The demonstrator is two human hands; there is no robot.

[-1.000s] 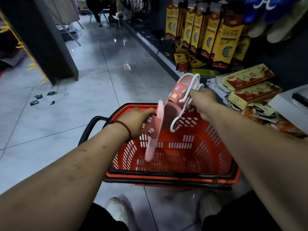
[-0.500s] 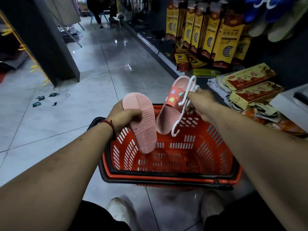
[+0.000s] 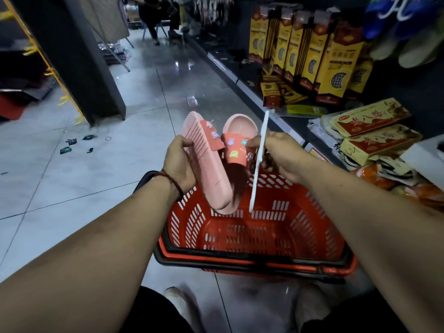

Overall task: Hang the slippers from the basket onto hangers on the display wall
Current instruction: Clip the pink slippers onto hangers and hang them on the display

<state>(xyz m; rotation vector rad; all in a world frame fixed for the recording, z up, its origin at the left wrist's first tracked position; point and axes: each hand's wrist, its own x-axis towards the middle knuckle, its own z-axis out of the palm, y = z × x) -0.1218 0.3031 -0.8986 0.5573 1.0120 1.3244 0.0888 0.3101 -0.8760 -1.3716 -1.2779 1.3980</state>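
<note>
My left hand (image 3: 179, 162) grips a pink slipper (image 3: 206, 164), its ribbed sole turned toward me. My right hand (image 3: 278, 155) holds a white plastic hanger (image 3: 258, 162) seen edge-on, together with the second pink slipper (image 3: 236, 143), whose orange strap carries small cartoon charms. The two slippers touch side by side above the orange basket (image 3: 264, 236). No slippers show inside the basket. Blue and pale slippers (image 3: 403, 27) hang on the display wall at the upper right.
Yellow and brown insole packs (image 3: 310, 51) hang on the right wall above a low shelf with flat red-and-yellow boxes (image 3: 370, 131). A dark pillar (image 3: 81, 58) stands at the left. Small scraps (image 3: 72, 145) lie on the grey tiled floor. My shoes show below the basket.
My left hand raised its slipper and brought it beside the one in my right hand. The hanger has turned edge-on. The view shifted slightly closer over the basket.
</note>
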